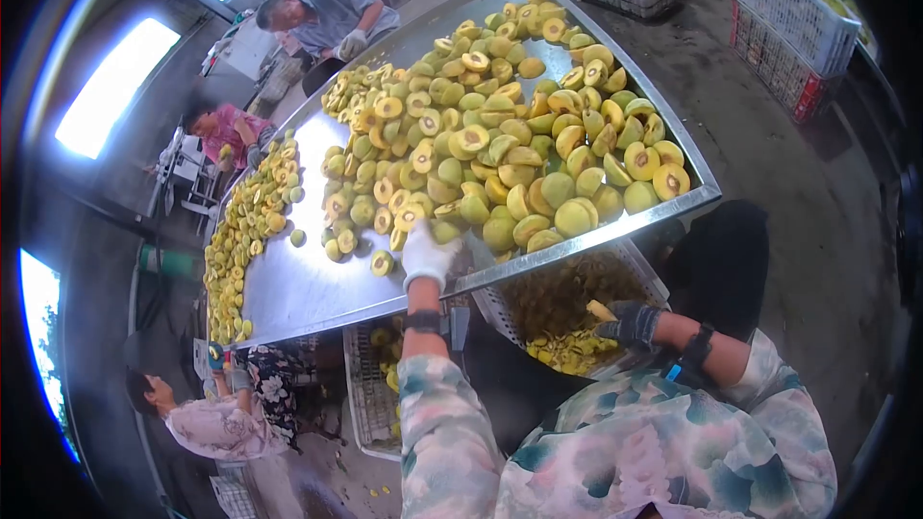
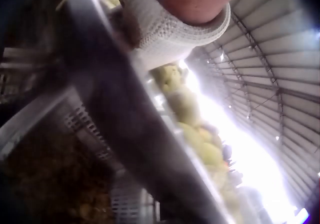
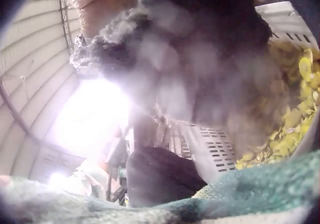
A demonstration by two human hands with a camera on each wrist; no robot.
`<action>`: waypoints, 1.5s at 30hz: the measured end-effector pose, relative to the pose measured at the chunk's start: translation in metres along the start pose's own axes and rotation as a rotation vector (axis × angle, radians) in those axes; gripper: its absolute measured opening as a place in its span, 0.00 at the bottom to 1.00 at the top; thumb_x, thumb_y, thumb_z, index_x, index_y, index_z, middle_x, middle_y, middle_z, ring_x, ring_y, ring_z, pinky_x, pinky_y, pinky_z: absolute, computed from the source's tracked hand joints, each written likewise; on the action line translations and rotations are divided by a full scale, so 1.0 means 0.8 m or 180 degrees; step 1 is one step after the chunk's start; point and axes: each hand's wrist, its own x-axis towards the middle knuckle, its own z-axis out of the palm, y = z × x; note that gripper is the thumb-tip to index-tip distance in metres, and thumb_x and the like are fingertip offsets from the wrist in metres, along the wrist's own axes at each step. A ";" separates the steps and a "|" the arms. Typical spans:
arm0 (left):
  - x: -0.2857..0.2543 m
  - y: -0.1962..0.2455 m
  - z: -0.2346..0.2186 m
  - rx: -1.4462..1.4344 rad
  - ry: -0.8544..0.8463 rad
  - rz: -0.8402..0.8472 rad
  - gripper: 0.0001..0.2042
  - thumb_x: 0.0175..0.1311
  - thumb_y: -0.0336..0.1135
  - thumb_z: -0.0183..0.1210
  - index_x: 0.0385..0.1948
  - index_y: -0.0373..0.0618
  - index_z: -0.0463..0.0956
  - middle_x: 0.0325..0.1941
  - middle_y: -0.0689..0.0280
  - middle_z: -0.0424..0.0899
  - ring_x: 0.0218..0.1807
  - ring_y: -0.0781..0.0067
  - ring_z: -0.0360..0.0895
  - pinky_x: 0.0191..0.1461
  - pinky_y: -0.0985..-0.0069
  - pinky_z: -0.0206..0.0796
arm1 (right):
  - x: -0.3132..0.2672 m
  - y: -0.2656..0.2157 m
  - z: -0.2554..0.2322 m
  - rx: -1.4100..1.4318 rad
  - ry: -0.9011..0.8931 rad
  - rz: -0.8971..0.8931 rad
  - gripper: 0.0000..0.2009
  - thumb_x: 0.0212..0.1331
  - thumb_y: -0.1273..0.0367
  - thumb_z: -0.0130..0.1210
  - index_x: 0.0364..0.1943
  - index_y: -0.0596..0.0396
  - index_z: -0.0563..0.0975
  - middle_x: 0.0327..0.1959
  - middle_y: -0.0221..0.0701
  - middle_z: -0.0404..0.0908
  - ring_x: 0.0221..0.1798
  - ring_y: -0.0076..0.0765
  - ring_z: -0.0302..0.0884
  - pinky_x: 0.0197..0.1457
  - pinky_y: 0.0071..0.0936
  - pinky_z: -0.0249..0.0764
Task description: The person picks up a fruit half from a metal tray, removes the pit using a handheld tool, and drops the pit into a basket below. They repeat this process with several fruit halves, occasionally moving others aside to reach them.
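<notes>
My left hand (image 1: 430,258), in a white knitted glove, reaches over the near rim of a metal table (image 1: 322,293). Its fingertips are among halved yellow-green fruit (image 1: 476,139) with brown stone hollows; whether they grip a half I cannot tell. In the left wrist view the glove cuff (image 2: 172,36) shows above the table's edge, the fingers out of sight. Lower right, my right hand (image 1: 630,320) wears a dark grey glove and holds a short tan, handle-like piece (image 1: 601,310) above a crate. The glove (image 3: 200,54) looks dark and blurred in the right wrist view.
Below the table edge stands a white slatted crate (image 1: 654,269) with yellow fruit pieces (image 1: 572,351). Another crate (image 1: 361,404) is left of it. Stacked crates (image 1: 793,38) stand at far right. Several people work around the table, one in a patterned top (image 1: 226,428).
</notes>
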 end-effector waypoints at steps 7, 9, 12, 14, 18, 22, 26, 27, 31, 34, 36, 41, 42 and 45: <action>-0.089 0.067 -0.060 -0.6127 -0.0592 -0.1728 0.19 0.61 0.52 0.51 0.45 0.48 0.70 0.35 0.62 0.78 0.25 0.72 0.74 0.16 0.82 0.59 | -0.017 -0.083 -0.022 0.1155 -0.0016 0.0100 0.18 0.56 0.59 0.53 0.43 0.59 0.74 0.36 0.45 0.78 0.39 0.44 0.76 0.43 0.34 0.69; -0.103 0.091 -0.064 -0.6219 -0.0571 -0.1601 0.19 0.60 0.52 0.51 0.44 0.49 0.71 0.35 0.62 0.78 0.24 0.71 0.73 0.15 0.83 0.57 | -0.024 -0.116 -0.032 0.1303 0.0030 0.0042 0.18 0.56 0.59 0.53 0.44 0.59 0.74 0.36 0.44 0.78 0.39 0.42 0.76 0.43 0.33 0.70; -0.118 0.107 -0.061 -0.6284 -0.0599 -0.1314 0.20 0.60 0.54 0.50 0.44 0.49 0.71 0.36 0.63 0.78 0.22 0.70 0.71 0.13 0.83 0.54 | -0.025 -0.139 -0.033 0.1786 -0.0016 -0.0245 0.13 0.58 0.62 0.54 0.41 0.55 0.73 0.22 0.23 0.72 0.23 0.17 0.66 0.26 0.18 0.65; -0.126 0.116 -0.056 -0.6670 -0.0506 -0.1549 0.20 0.60 0.55 0.50 0.44 0.49 0.71 0.35 0.63 0.78 0.21 0.70 0.71 0.13 0.82 0.55 | -0.024 -0.147 -0.027 0.2347 -0.0199 -0.0585 0.14 0.58 0.62 0.54 0.43 0.56 0.73 0.23 0.23 0.72 0.23 0.16 0.66 0.26 0.18 0.65; -0.133 0.160 -0.067 -0.6285 0.0293 -0.2181 0.23 0.63 0.59 0.44 0.44 0.49 0.71 0.34 0.65 0.78 0.27 0.74 0.74 0.18 0.82 0.63 | -0.020 -0.153 -0.014 0.1486 0.0192 -0.0850 0.16 0.59 0.63 0.53 0.47 0.58 0.73 0.35 0.32 0.78 0.38 0.22 0.72 0.42 0.24 0.69; -0.147 0.159 -0.057 -0.4908 0.0234 -0.1055 0.25 0.65 0.61 0.37 0.44 0.49 0.70 0.36 0.65 0.77 0.34 0.74 0.75 0.27 0.81 0.69 | -0.018 -0.169 -0.018 0.1354 0.0258 -0.0830 0.14 0.58 0.62 0.54 0.40 0.58 0.73 0.26 0.32 0.77 0.30 0.27 0.73 0.35 0.28 0.70; -0.157 0.174 -0.068 -0.5883 -0.0121 -0.1234 0.29 0.66 0.61 0.35 0.45 0.41 0.67 0.36 0.59 0.77 0.37 0.69 0.75 0.40 0.73 0.72 | -0.015 -0.169 -0.014 0.1145 0.0324 -0.0779 0.14 0.57 0.61 0.55 0.38 0.59 0.72 0.22 0.32 0.75 0.26 0.30 0.73 0.32 0.29 0.70; -0.158 0.177 -0.069 -0.5764 -0.0126 -0.1373 0.30 0.66 0.62 0.34 0.45 0.41 0.67 0.35 0.59 0.77 0.37 0.69 0.75 0.40 0.73 0.72 | -0.016 -0.170 -0.014 0.1120 0.0368 -0.0769 0.15 0.57 0.61 0.55 0.38 0.59 0.72 0.22 0.33 0.75 0.26 0.31 0.74 0.32 0.30 0.70; -0.162 0.183 -0.067 -0.5522 -0.0050 -0.1369 0.28 0.66 0.60 0.34 0.43 0.42 0.69 0.33 0.60 0.77 0.35 0.69 0.76 0.39 0.73 0.71 | -0.018 -0.168 -0.009 0.0823 0.0669 -0.0905 0.16 0.56 0.60 0.54 0.38 0.60 0.72 0.23 0.40 0.77 0.28 0.42 0.76 0.32 0.34 0.70; -0.170 0.185 -0.069 -0.5052 0.0164 -0.1379 0.28 0.67 0.58 0.34 0.41 0.39 0.70 0.32 0.59 0.78 0.35 0.68 0.76 0.40 0.74 0.70 | -0.023 -0.166 -0.005 0.0211 0.0999 -0.1111 0.17 0.56 0.60 0.54 0.39 0.60 0.72 0.25 0.46 0.77 0.31 0.54 0.76 0.34 0.39 0.70; -0.176 0.185 -0.067 -0.4091 0.0498 -0.1051 0.28 0.68 0.56 0.33 0.37 0.38 0.72 0.30 0.60 0.78 0.33 0.69 0.77 0.38 0.75 0.70 | -0.028 -0.162 -0.011 0.0143 0.0858 -0.1182 0.17 0.56 0.59 0.53 0.39 0.60 0.72 0.27 0.47 0.77 0.33 0.56 0.75 0.36 0.41 0.70; -0.176 0.177 -0.090 -0.3154 0.0146 -0.0096 0.13 0.65 0.39 0.43 0.33 0.39 0.74 0.25 0.61 0.78 0.28 0.65 0.77 0.35 0.75 0.69 | -0.042 -0.168 -0.032 -0.0054 0.0153 -0.0664 0.17 0.57 0.58 0.52 0.39 0.60 0.73 0.30 0.49 0.78 0.35 0.57 0.75 0.38 0.42 0.70; -0.175 0.175 -0.096 -0.2844 0.0039 0.0226 0.08 0.57 0.32 0.47 0.33 0.40 0.74 0.24 0.60 0.78 0.28 0.62 0.77 0.34 0.74 0.68 | -0.043 -0.165 -0.031 -0.0087 0.0065 -0.0746 0.17 0.58 0.58 0.51 0.38 0.60 0.73 0.30 0.49 0.78 0.35 0.57 0.75 0.37 0.42 0.70; -0.182 0.188 -0.093 -0.2487 0.0405 0.0311 0.09 0.48 0.23 0.52 0.33 0.41 0.74 0.24 0.60 0.78 0.27 0.60 0.77 0.34 0.74 0.67 | -0.042 -0.156 -0.031 0.0001 -0.0078 -0.0926 0.16 0.59 0.58 0.50 0.37 0.59 0.74 0.31 0.47 0.78 0.34 0.54 0.76 0.37 0.41 0.70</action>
